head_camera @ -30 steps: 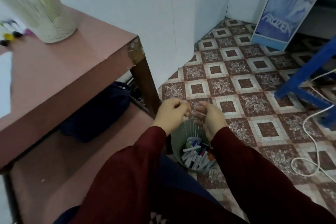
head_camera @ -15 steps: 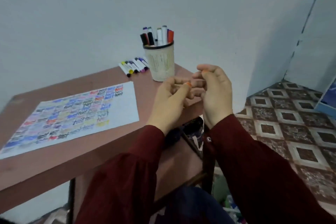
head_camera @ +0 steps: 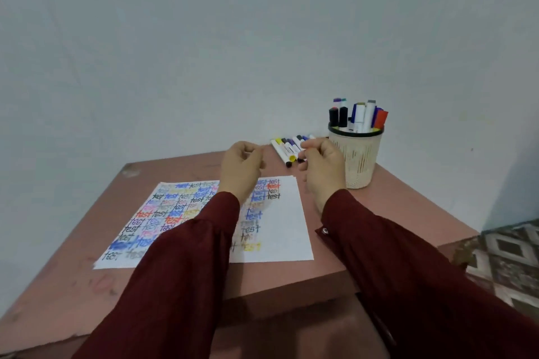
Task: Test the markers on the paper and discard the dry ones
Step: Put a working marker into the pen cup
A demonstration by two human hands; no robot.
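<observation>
Pale wall, reddish surface (head_camera: 393, 213). Paper (head_camera: 288, 227) mostly filled with "test" scribbles. Left hand (head_camera: 240, 167) above it, fingers curled, nothing seen inside; right hand (head_camera: 322, 169) curled beside loose markers (head_camera: 284, 148), hold unclear. More in cup (head_camera: 360, 160). Likely between tests: next, pick untested marker, uncap.

Soft, even, dim light; faint shadows; slight blur throughout, with wide-angle bending at the edges.
</observation>
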